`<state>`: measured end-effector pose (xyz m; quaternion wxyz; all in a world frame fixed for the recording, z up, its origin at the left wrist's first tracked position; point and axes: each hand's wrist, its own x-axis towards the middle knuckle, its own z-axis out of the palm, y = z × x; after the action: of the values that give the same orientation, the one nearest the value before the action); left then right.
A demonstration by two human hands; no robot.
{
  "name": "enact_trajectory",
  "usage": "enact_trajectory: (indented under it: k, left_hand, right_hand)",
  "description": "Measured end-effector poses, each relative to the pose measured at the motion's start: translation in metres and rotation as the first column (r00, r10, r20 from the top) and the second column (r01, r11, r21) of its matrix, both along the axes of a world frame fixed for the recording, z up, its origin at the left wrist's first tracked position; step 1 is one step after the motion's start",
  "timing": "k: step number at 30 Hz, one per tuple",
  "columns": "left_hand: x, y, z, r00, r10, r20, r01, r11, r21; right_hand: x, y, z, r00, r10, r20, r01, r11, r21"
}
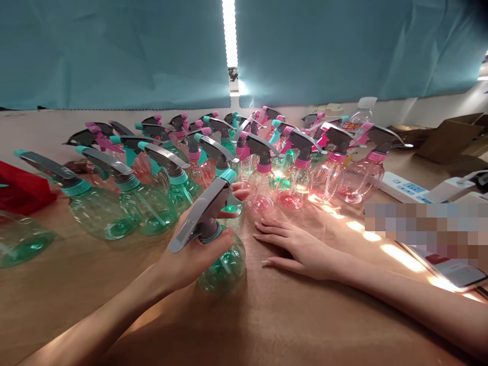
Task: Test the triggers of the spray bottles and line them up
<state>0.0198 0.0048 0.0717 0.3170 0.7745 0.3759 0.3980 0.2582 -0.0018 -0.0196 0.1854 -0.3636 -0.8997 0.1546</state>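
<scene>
My left hand (pixel 190 259) is closed around the neck of a green spray bottle (pixel 224 267) with a grey and teal trigger head. The bottle stands upright, or nearly so, close in front of me; whether its base touches the table cannot be made out. To its right, my right hand (pixel 290 246) lies flat on the brown table (pixel 290 320), fingers spread and holding nothing. Just beyond its fingertips stands a clear pink spray bottle (pixel 261 190). More green spray bottles (pixel 147 211) stand left of my left hand.
Several rows of pink and green spray bottles fill the back. At right are a white power strip (pixel 406 188), a phone (pixel 453 269), a cardboard box (pixel 452 137) and a clear bottle with a white cap (pixel 366 109). A red item (pixel 25 188) lies far left. A teal curtain (pixel 114 51) hangs behind.
</scene>
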Motion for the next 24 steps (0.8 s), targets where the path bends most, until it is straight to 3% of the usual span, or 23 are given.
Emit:
enact_trajectory:
  k: [10,15,19,24]
  left_hand:
    - [0.002,0.000,0.004,1.000,0.015,-0.001,-0.015,1.000,-0.021]
    - [-0.002,-0.006,-0.007,0.997,0.067,-0.025,-0.067,0.998,-0.016]
    - [-0.003,-0.012,-0.014,0.998,0.028,-0.048,-0.028,1.000,-0.003]
    - [0.003,-0.014,-0.005,0.999,0.017,-0.052,-0.017,1.000,-0.004]
  right_hand:
    - [0.001,0.000,0.000,1.000,0.000,0.023,0.000,1.000,0.004]
    - [0.001,0.000,0.000,1.000,0.002,-0.017,-0.002,1.000,0.004]
    - [0.001,0.000,0.000,1.000,0.004,-0.027,-0.004,1.000,-0.010]
    - [0.001,0.000,0.000,0.999,0.000,-0.042,-0.001,1.000,-0.009]
